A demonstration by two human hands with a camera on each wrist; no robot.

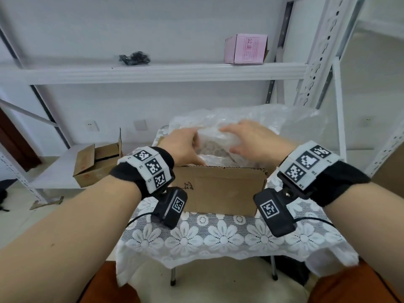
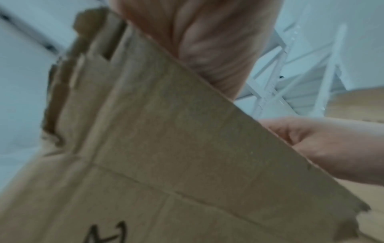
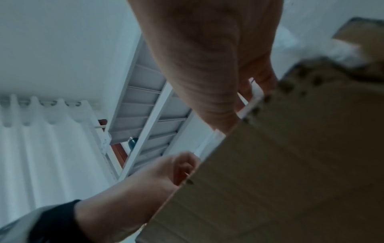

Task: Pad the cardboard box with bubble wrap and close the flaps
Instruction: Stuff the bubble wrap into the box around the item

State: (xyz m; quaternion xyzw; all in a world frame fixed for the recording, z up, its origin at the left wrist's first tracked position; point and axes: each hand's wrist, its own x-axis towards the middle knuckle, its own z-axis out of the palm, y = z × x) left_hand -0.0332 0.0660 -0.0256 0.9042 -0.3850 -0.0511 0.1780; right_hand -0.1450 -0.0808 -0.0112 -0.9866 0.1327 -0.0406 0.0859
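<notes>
A brown cardboard box (image 1: 220, 189) stands open on the lace-covered table (image 1: 218, 237), its near flap upright toward me. A wad of clear bubble wrap (image 1: 213, 138) sits in the box mouth, and more of the sheet billows out behind to the right. My left hand (image 1: 185, 147) grips the wad's left side with curled fingers. My right hand (image 1: 251, 138) lies over its top right, thumb tucked under the near side. In both wrist views the flap (image 2: 166, 148) (image 3: 290, 164) hides the fingertips of my left hand (image 2: 207, 41) and right hand (image 3: 207, 57).
White metal shelving (image 1: 153, 73) stands behind the table, with a pink box (image 1: 246, 49) and a black bagged item (image 1: 134, 57) on it. A second open cardboard box (image 1: 96, 165) sits on a low shelf to the left. The table is small, with edges close around the box.
</notes>
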